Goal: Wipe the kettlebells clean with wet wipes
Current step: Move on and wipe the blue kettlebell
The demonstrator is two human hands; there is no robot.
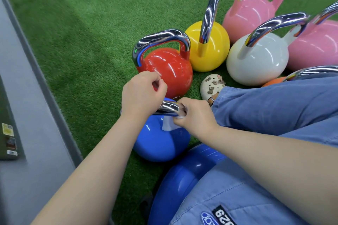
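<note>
A blue kettlebell [159, 142] stands on the green turf right in front of me, its chrome handle [169, 108] running between my two hands. My left hand [140, 95] curls over the handle's left end. My right hand [193, 117] pinches a white wet wipe [168, 124] against the handle's right end, and the wipe hangs down over the blue body. Just behind stands a red kettlebell [168, 71] marked 6KG.
Yellow [217, 45], white [259, 60] and two pink kettlebells [250, 14] crowd the right side, and an orange one [272, 81] peeks out behind my knee. A larger blue ball-like object [181, 179] sits by my leg. A grey floor strip [27, 115] borders the turf on the left.
</note>
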